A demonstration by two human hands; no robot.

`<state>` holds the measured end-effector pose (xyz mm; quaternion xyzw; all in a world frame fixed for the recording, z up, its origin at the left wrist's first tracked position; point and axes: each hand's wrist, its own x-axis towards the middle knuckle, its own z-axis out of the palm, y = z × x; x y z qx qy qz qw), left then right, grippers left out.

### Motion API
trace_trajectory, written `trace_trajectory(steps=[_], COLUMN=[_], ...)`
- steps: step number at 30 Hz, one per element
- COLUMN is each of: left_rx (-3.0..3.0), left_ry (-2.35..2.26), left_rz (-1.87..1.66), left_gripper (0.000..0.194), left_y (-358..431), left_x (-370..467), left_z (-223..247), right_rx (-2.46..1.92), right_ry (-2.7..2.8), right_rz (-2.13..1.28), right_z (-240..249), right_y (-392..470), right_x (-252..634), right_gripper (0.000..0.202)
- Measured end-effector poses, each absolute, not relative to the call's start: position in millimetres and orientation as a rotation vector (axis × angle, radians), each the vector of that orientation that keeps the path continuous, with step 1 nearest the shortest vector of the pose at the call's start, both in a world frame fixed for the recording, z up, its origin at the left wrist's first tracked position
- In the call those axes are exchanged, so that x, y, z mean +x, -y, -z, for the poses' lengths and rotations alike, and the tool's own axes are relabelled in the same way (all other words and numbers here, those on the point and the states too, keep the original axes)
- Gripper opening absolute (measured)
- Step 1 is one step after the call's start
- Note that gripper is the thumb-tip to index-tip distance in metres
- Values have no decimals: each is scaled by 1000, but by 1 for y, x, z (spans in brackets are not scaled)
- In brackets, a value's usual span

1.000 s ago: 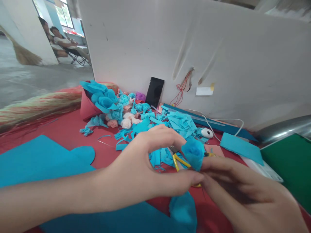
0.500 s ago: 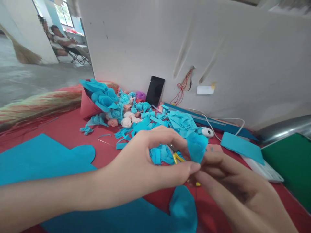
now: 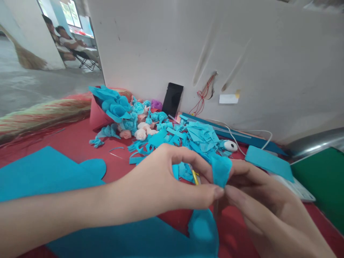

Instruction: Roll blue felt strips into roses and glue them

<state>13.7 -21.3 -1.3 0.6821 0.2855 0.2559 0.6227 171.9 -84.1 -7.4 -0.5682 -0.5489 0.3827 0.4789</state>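
Observation:
Between both hands is a small blue crepe-paper petal (image 3: 221, 169), cupped at the top and narrowing to a pinched base. My left hand (image 3: 172, 175) reaches in from the left, its thumb and fingers closed on the petal's left side and base. On the other side my right hand (image 3: 260, 197) pinches the same petal with thumb and fingers. A thin stem seems to hang below the base, partly hidden by the fingers. Behind my left hand shows a yellow-handled tool (image 3: 195, 177), mostly covered. Cut blue paper sheets (image 3: 48, 172) lie below and left of my arm.
A pile of blue paper strips (image 3: 201, 136) and paper roses (image 3: 140, 134) covers the middle of the red table (image 3: 72, 139). Behind stand a pink cone (image 3: 97, 116) of blue paper and a leaning phone (image 3: 172, 99). A green board (image 3: 322, 182) lies right. People sit far left.
The petal has turned slightly and its cup looks narrower. The right thumb has shifted a little away from the left thumb. The view has moved slightly.

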Motion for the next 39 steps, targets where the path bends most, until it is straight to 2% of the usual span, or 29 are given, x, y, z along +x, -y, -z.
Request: trace_trajectory(steps=[3, 9, 16, 25, 39], left_rx=[1566, 1587, 1609, 1612, 1576], left_ry=[-655, -644, -633, -659, -639], left_rz=[-558, -477, -491, -475, -502], left_gripper=[11, 13, 13, 11, 12], left_y=[21, 20, 20, 20, 21], left_x=[13, 13, 13, 14, 14], left_z=[-1, -7, -8, -10, -7], right_rx=[-1298, -1266, -1280, -1209, -1216], right_ry=[1339, 1331, 1308, 1135, 1200], right_rz=[-1071, -1089, -1080, -1261, -1328], right_z=[8, 9, 8, 3, 6], right_y=[84, 81, 81, 84, 85], right_x=[174, 173, 175, 166, 173], right_gripper=[4, 1, 3, 6, 10])
